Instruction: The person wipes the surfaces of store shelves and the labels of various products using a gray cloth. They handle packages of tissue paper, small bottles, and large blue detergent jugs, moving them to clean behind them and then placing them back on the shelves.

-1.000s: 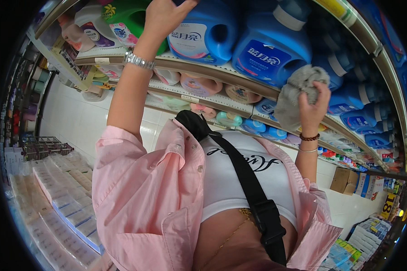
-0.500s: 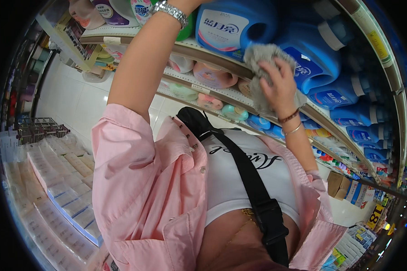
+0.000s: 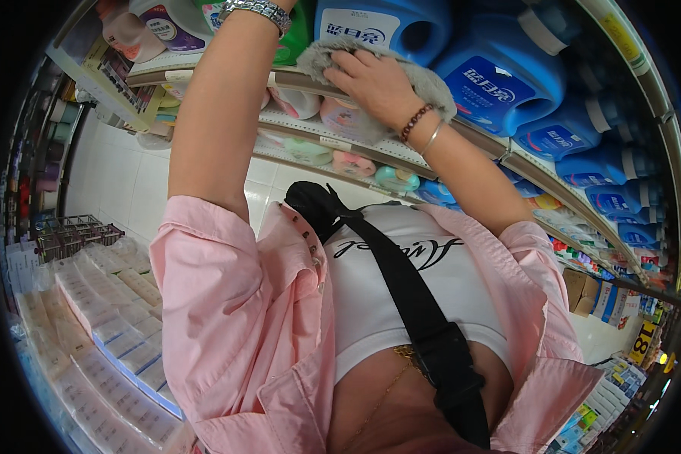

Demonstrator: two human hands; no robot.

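My right hand (image 3: 372,85) presses a fuzzy grey cloth (image 3: 431,85) against the front edge of a shelf (image 3: 477,138), its fingers bent over the cloth. The cloth spreads along the shelf edge and hangs below it. Just behind it stand big blue detergent jugs, one with a white label (image 3: 356,26) and one with a dark blue label (image 3: 486,89). My left forearm (image 3: 218,121), with a silver watch (image 3: 257,12) at the wrist, reaches up past the upper rim of the picture, so my left hand is out of sight.
Pink, purple and green bottles (image 3: 170,26) line the shelf's left end. Lower shelves hold more bottles (image 3: 333,161). Stacked plastic-wrapped packs (image 3: 113,333) and a wire basket (image 3: 76,236) sit at the left. A cardboard box (image 3: 580,291) lies on the floor at the right.
My right hand has slid left along the shelf edge with the cloth, uncovering the dark-labelled jug. My left forearm has shifted slightly left.
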